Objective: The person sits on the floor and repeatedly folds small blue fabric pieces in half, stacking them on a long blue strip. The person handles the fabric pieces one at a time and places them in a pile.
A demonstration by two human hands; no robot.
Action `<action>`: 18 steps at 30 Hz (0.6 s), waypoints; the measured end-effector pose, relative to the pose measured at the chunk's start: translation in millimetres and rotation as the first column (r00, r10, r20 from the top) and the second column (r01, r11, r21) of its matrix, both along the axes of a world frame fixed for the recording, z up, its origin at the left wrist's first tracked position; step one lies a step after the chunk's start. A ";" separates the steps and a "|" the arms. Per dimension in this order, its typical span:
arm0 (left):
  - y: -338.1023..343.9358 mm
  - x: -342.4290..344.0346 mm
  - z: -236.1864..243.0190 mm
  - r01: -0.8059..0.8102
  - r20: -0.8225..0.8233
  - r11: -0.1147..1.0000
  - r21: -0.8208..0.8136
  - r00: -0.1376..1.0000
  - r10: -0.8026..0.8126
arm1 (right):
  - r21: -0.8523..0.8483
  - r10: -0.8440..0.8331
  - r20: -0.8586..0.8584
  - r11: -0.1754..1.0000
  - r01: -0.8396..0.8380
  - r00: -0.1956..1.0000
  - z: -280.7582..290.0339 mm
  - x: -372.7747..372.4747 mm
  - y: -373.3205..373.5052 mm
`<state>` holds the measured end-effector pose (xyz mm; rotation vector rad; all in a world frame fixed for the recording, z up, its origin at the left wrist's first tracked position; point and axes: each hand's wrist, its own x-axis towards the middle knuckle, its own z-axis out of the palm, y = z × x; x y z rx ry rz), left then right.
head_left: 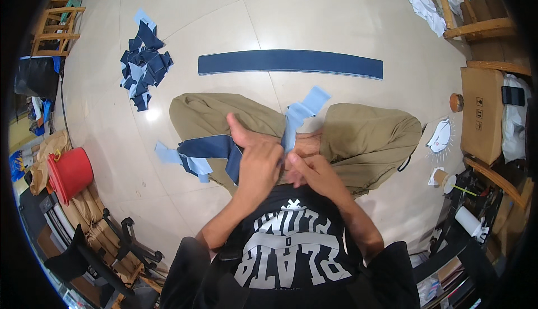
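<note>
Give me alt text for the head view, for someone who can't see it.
A person's left hand and right hand close together over crossed legs, blue cloth strips beside them. On the pale floor ahead lie a long navy band and, to its left, a pile of blue scraps.
</note>
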<state>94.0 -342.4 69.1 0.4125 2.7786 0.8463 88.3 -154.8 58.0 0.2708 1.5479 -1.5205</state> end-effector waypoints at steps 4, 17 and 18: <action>6.1 16.5 16.7 -0.025 0.116 0.999 0.029 0.993 0.021 | -0.185 -0.148 0.230 0.964 0.193 0.962 -28.7 4.4 -16.9; 9.6 21.9 27.8 -0.185 0.075 0.875 0.447 0.983 0.170 | -0.528 -0.231 0.292 0.770 0.358 0.928 -16.1 -26.4 -10.0; 10.5 14.6 30.2 -0.283 0.146 0.842 0.459 0.959 0.243 | -0.560 -0.244 0.284 0.743 0.366 0.927 -8.2 -27.9 -11.3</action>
